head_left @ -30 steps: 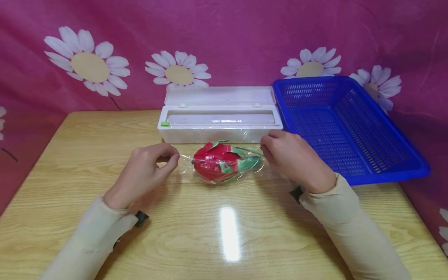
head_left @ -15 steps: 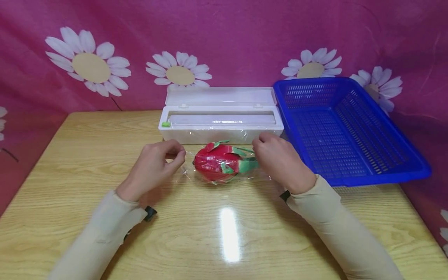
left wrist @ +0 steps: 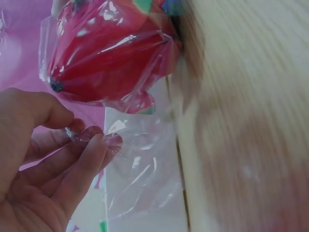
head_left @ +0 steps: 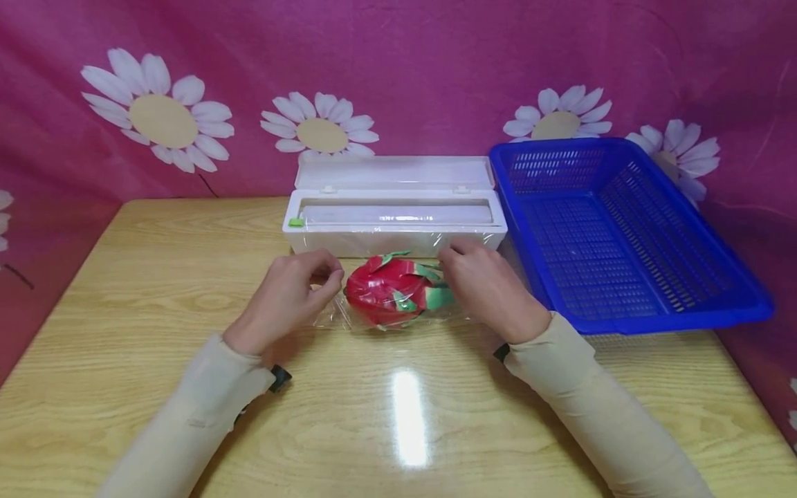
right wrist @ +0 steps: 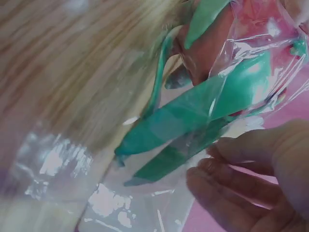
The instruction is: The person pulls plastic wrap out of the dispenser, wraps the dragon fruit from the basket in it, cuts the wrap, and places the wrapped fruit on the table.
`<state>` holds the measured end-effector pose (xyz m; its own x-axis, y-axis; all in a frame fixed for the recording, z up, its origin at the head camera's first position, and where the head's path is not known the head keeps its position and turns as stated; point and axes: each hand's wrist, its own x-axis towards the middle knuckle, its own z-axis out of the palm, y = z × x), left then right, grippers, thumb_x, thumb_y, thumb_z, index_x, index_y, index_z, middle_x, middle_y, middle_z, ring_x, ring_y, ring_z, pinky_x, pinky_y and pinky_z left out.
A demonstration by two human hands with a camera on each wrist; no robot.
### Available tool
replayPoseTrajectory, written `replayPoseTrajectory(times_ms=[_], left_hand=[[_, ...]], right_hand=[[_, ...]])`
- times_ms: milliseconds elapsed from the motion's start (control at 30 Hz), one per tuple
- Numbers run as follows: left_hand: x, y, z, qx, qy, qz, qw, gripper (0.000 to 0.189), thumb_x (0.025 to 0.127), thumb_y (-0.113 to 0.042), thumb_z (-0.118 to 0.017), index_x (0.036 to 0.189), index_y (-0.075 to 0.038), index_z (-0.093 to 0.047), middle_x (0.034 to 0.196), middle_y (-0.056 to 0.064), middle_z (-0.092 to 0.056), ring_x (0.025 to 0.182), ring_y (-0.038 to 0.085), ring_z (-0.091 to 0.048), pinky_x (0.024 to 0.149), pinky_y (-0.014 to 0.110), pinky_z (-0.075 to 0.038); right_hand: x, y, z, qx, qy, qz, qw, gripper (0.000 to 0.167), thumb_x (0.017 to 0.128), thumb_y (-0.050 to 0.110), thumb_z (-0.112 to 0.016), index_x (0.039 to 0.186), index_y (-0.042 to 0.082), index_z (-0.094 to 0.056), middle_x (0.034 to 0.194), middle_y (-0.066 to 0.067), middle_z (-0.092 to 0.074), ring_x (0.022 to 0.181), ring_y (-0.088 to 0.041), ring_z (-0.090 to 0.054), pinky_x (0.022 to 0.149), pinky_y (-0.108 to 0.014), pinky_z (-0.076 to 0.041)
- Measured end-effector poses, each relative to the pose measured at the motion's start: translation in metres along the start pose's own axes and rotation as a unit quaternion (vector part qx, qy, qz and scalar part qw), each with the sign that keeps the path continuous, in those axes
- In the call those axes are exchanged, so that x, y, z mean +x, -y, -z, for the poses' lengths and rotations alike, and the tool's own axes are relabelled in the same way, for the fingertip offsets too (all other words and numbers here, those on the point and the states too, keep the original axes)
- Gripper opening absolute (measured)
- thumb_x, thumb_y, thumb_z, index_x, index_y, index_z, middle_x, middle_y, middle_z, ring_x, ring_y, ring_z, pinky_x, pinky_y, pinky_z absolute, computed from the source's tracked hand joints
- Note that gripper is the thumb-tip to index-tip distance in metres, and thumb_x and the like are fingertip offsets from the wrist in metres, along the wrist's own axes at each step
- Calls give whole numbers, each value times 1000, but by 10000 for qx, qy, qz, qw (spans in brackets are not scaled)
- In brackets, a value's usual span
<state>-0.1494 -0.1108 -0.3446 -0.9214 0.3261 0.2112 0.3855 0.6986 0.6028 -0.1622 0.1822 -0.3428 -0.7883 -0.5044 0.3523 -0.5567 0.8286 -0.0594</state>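
A red dragon fruit (head_left: 380, 287) with green scales lies on the table, covered in clear cling film (left wrist: 145, 169). My left hand (head_left: 280, 297) pinches gathered film between thumb and fingers, just off the fruit's dark-tipped end. At the other end my right hand (head_left: 488, 287) is bent over the long green scales (right wrist: 169, 123), its thumb and fingertips close together at the film's edge. In the right wrist view, loose film spreads past the scale tips. The right fingertips are hidden behind the hand in the head view.
Behind the fruit stands a white cling film dispenser (head_left: 311, 242), lid raised, with a roll inside and a green slider (head_left: 295, 223) at its left. A blue plastic basket (head_left: 672, 321) sits at the right. A flowered pink cloth (head_left: 436, 69) hangs behind the wooden table (head_left: 349, 415).
Both hands have moved inward, the left rightward and the right leftward, to the two ends of the dragon fruit. The film at the left end is more bunched; the fruit stays nearly in place.
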Motion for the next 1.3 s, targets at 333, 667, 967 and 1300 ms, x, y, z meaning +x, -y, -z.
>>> replayPoseTrajectory(times_ms=[333, 667, 967, 1300], left_hand=[[0, -2, -2, -245, 220, 165, 9993, 19, 98, -19, -70, 117, -12, -69, 116, 4, -74, 108, 22, -73, 95, 44, -63], [-1, -1, -2, -233, -218, -544, 9980, 16, 93, -10, -75, 108, -10, -72, 108, 4, -68, 91, 19, -65, 80, 37, -62], [-5, -8, -2, -407, 350, -580, 9969, 15, 92, -8, -76, 107, -9, -74, 107, 4, -75, 92, 16, -73, 84, 35, -66], [-11, -18, 5, -652, 821, -401, 9937, 24, 96, -22, -74, 118, -14, -71, 117, 0, -75, 101, 15, -74, 89, 36, -65]], right_hand=[[4, -3, -4, 583, -328, 27, 9978, 14, 94, -2, -65, 106, 3, -68, 105, -15, -65, 92, -32, -67, 75, -44, -62], [2, -6, -8, 712, -585, 270, 9954, 6, 94, -1, -68, 97, 4, -68, 93, -10, -67, 88, -31, -67, 74, -44, -58], [-2, -2, -4, 696, -167, 283, 9970, 4, 97, 3, -65, 100, 5, -66, 78, -7, -65, 65, -25, -65, 56, -40, -55], [-7, 1, 6, 741, 734, 189, 9944, 8, 84, 8, -67, 91, 10, -63, 70, 0, -59, 57, -17, -53, 52, -33, -43]])
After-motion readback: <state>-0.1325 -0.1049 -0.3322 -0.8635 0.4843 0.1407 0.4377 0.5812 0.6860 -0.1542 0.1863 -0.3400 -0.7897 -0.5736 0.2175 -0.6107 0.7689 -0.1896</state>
